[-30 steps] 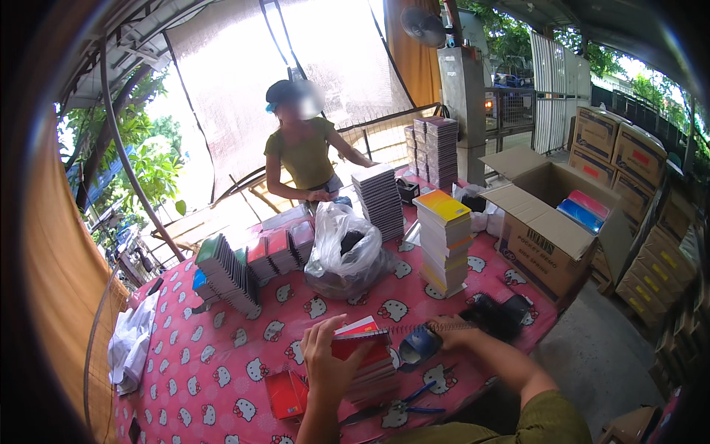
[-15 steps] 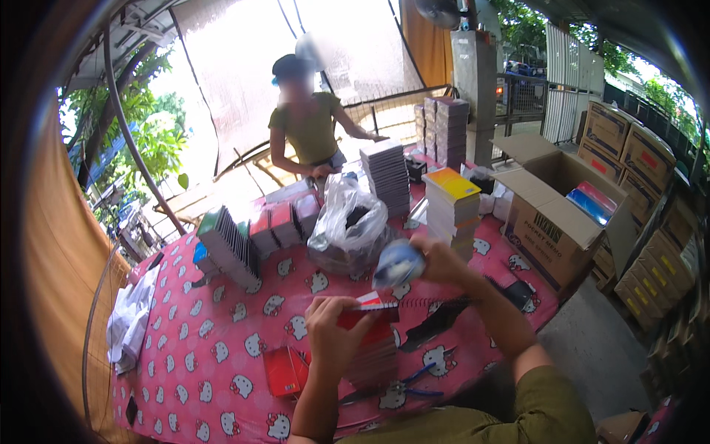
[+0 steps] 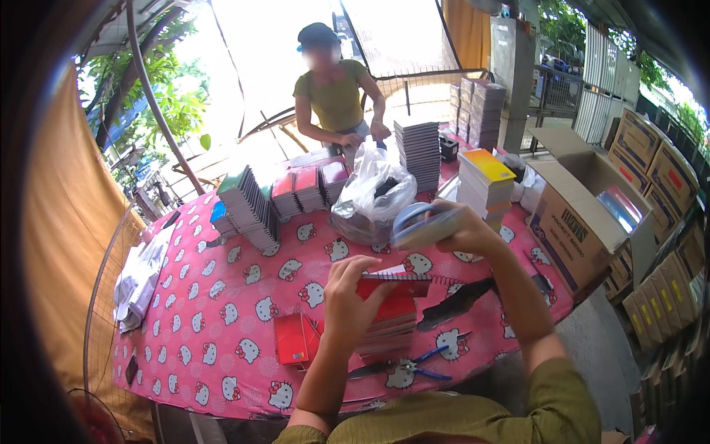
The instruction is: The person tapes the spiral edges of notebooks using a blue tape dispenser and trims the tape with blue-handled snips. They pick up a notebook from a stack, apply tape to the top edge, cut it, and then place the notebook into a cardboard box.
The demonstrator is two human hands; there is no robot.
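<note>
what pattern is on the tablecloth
Pink tablecloth, white cat faces with red bows; clearest in the head view.

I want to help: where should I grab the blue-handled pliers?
Probably around both blue handles, reaching in from the right. The pliers lie on the table with their handles spread that way and their head pointing left.

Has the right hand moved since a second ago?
Yes: the right hand has moved up the view, toward the yellow-topped stack, and now overlaps its lower part.
</note>
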